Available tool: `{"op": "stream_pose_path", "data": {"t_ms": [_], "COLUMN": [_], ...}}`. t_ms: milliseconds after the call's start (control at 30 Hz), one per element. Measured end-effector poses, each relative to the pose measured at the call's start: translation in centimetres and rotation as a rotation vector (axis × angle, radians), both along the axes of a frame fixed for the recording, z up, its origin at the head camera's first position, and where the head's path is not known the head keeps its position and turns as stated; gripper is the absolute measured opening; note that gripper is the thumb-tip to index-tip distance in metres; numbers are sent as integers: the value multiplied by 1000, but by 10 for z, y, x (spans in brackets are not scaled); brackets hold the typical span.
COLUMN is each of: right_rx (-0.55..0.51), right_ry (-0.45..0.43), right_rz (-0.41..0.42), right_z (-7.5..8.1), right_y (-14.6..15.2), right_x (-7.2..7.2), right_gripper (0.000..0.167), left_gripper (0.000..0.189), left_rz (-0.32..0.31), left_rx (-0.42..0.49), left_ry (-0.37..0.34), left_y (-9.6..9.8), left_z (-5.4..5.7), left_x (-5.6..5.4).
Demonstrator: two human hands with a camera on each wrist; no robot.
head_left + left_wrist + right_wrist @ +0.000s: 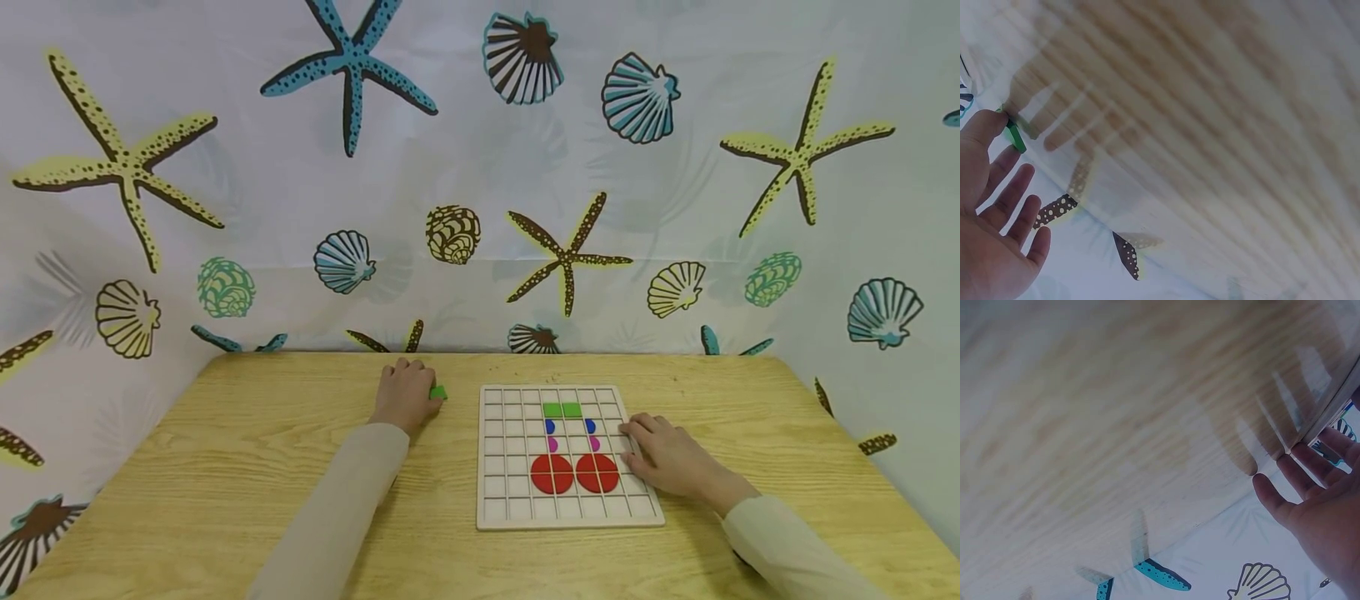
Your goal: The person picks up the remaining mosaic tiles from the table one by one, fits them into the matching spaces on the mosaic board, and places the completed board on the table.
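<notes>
Between thumb and forefinger my left hand point(406, 395) pinches a small green tile point(438, 392), left of the board and near the table's back edge. The left wrist view shows the same green tile point(1016, 135) edge-on, with the other fingers spread apart. My right hand point(667, 454) rests at the right edge of a white square grid board point(502, 508), its fingertips at the rim. On the board lie two green squares point(562, 410) side by side, blue half-circles point(590, 427) and pink half-circles point(596, 444) below them, and two large red circles point(552, 484) split by grid lines.
The board lies on a wood-grain table point(225, 467). A white cloth point(420, 167) printed with starfish and shells stands behind the table and along both sides.
</notes>
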State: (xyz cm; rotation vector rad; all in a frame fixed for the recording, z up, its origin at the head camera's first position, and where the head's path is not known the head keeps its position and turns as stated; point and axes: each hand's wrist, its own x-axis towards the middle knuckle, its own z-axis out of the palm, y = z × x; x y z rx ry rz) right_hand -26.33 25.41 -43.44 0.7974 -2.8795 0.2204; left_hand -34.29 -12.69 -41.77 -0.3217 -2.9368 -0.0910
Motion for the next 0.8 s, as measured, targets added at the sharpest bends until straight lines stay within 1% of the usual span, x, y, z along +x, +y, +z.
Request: {"op": "stream_pose_path", "data": {"t_ms": [133,300,433,633,800], "right_rx": [1,-3,-1,-4,2], "right_ry": [-3,-3,-5,3,12], "right_rz": [-2,0,-2,-4,0], "right_z": [0,-2,-3,-4,-2], "right_y": [0,1,1,1,0], "right_x": [1,0,-1,-2,-1], "right_gripper": [38,38,39,39,38], "left_gripper": [21,16,16,21,22], "left_rz": [-11,-28,-47,-115,-164], "left_rx": [-26,-11,-16,-7,-13], "left_ry": [8,15,35,74,81], "left_y": [1,4,7,16,28], "left_z": [-1,1,3,8,11], "left_x": [-1,-1,-2,-2,-1]}}
